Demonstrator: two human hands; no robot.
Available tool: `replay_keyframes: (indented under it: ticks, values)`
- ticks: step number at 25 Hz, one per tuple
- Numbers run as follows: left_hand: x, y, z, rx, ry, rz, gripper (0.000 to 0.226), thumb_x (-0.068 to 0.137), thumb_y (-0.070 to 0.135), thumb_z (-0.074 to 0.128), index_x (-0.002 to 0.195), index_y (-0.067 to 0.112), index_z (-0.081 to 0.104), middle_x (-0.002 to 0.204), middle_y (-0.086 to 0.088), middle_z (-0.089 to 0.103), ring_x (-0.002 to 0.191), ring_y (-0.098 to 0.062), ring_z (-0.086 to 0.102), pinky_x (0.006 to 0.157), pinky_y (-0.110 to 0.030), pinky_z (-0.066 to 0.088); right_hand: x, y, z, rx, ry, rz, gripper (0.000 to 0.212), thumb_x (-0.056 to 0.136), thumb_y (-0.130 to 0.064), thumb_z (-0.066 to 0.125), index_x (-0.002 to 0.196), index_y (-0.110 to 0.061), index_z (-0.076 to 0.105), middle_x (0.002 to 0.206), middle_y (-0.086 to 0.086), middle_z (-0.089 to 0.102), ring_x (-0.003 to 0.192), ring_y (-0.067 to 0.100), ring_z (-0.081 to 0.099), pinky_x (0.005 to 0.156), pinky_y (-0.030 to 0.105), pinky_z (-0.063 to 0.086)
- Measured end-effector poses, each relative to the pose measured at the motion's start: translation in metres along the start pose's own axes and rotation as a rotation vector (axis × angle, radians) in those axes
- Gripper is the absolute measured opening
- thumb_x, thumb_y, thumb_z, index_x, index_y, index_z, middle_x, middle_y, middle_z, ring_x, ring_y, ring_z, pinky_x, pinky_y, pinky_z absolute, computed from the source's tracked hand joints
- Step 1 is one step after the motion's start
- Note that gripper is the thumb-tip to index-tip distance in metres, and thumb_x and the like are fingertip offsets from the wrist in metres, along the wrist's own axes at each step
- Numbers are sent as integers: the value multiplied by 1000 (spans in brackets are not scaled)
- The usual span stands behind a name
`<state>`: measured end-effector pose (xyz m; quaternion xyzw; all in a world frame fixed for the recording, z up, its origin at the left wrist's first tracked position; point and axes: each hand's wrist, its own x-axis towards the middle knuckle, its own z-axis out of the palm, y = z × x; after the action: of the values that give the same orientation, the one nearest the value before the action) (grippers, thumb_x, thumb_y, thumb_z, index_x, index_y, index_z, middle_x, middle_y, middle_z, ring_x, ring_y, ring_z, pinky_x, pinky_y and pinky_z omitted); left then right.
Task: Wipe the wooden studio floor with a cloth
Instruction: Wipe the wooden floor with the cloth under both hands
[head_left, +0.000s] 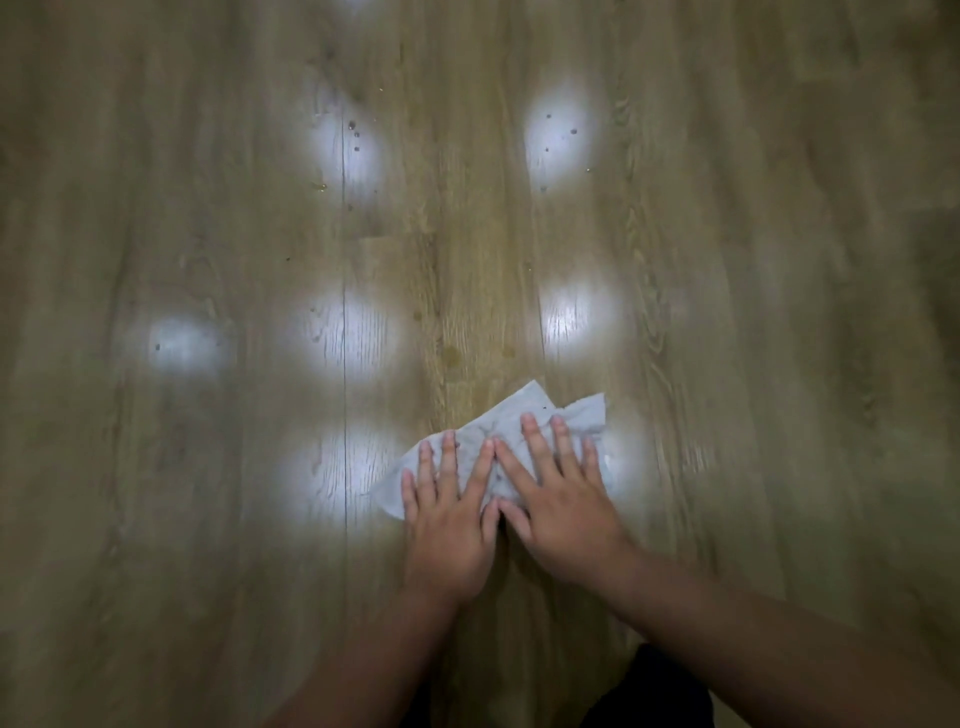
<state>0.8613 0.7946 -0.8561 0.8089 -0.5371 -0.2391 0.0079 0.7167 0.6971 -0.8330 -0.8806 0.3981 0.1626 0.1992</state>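
Left hand (447, 525) and right hand (561, 504) press flat, fingers spread, on the cloth (519, 431). Droplets (558, 132) remain on the floor (208, 519) ahead; wiping appears incomplete.

The hands (498, 499) hide the cloth's (540, 415) middle (edges show). Both forearms (779, 649) run off the bottom edge. Floor (156, 519) grain blurs outward.
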Motion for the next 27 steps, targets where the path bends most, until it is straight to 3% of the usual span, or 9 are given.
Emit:
replay_keyframes:
  ticks: [3,10,15,20,23,27]
  values:
    - [28,4,-4,24,43,45,65,106,49,26,164,42,-1,174,-4,-7,160,-28,-14,127,-54,-2,20,8,1,27,90,40,71,105,-58,27,167,-33,5,175,6,-8,160,32,-14,127,61,2]
    - [135,53,-22,-59,158,29,59,110,46,20,164,41,-3,175,-8,1,161,-28,-5,128,-58,8,108,57,-41,123,206,80,62,110,-42,20,167,-27,0,175,2,-13,159,26,-22,129,52,-6]
    - [194,74,-37,-34,151,64,60,110,50,21,164,42,-4,174,-8,-3,160,-27,-10,128,-54,-1,154,105,-68,96,258,62,65,105,-38,24,167,-30,8,176,1,-3,160,27,-14,129,52,-5]
    - [150,83,-30,-24,114,128,61,112,47,22,166,34,-5,174,-11,-8,159,-25,-15,129,-53,4,123,112,-53,64,272,19,66,102,-39,29,166,-32,16,176,0,1,161,29,-12,129,55,2]
    - [101,98,-22,-58,58,36,62,111,46,21,166,32,-6,173,-9,-14,159,-24,-19,129,-52,2,84,112,-39,-28,205,-21,63,107,-42,29,167,-32,14,176,3,-2,160,34,-11,128,60,9]
    - [31,98,0,-140,103,-83,61,111,46,19,166,32,-3,174,-3,-11,160,-21,-12,128,-49,5,42,94,-13,-53,157,-142,64,105,-49,29,165,-28,25,175,11,3,160,42,-2,124,67,13]
